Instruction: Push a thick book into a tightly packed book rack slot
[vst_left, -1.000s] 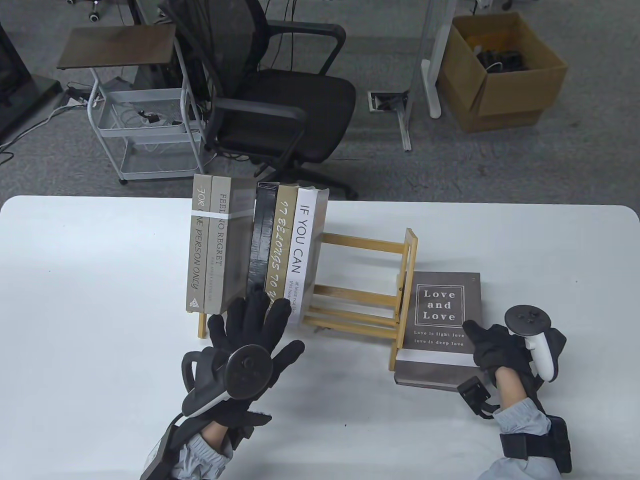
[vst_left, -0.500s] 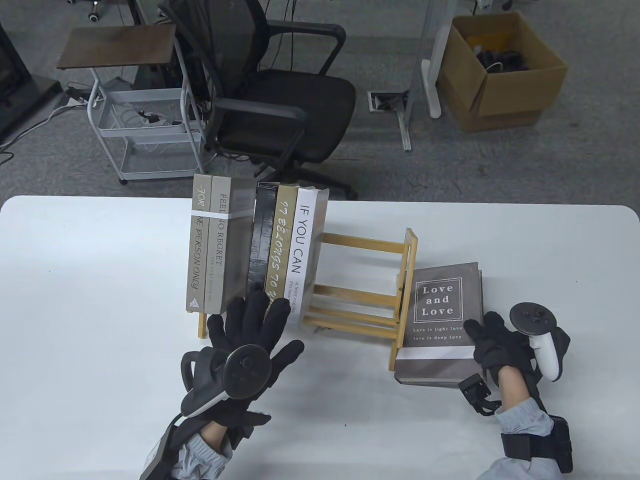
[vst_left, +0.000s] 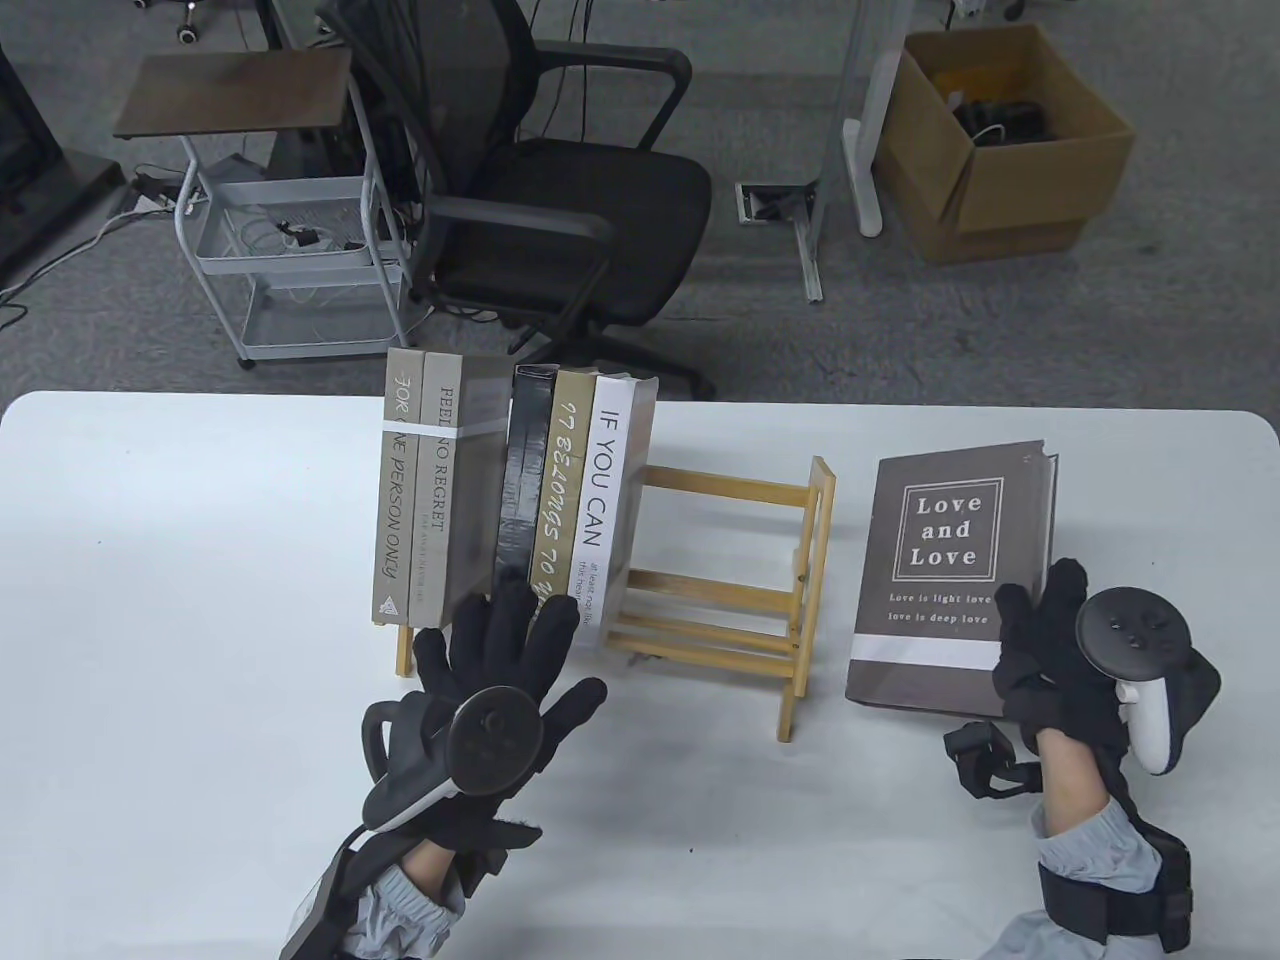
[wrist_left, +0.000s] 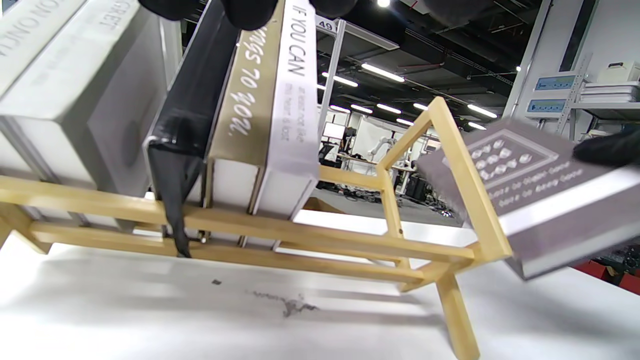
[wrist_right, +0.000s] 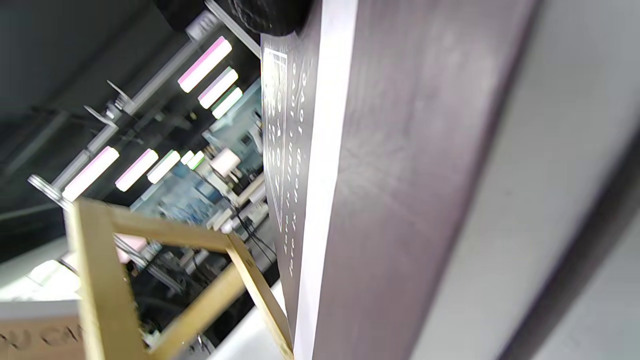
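A thick grey book titled "Love and Love" is held up off the table, right of the wooden book rack. My right hand grips its lower right corner. The book also shows in the right wrist view and in the left wrist view. My left hand has its fingers spread and touches the lower ends of the upright books in the rack's left half. Its fingertips rest on the black and tan spines. The rack's right half holds no book.
Two beige books bound by a white band stand at the rack's left end. An office chair, a wire cart and a cardboard box stand on the floor beyond the table's far edge.
My right hand lifted the grey book off the table and moved it up and to the right, away from the rack's end. The left hand stayed on the upright books.
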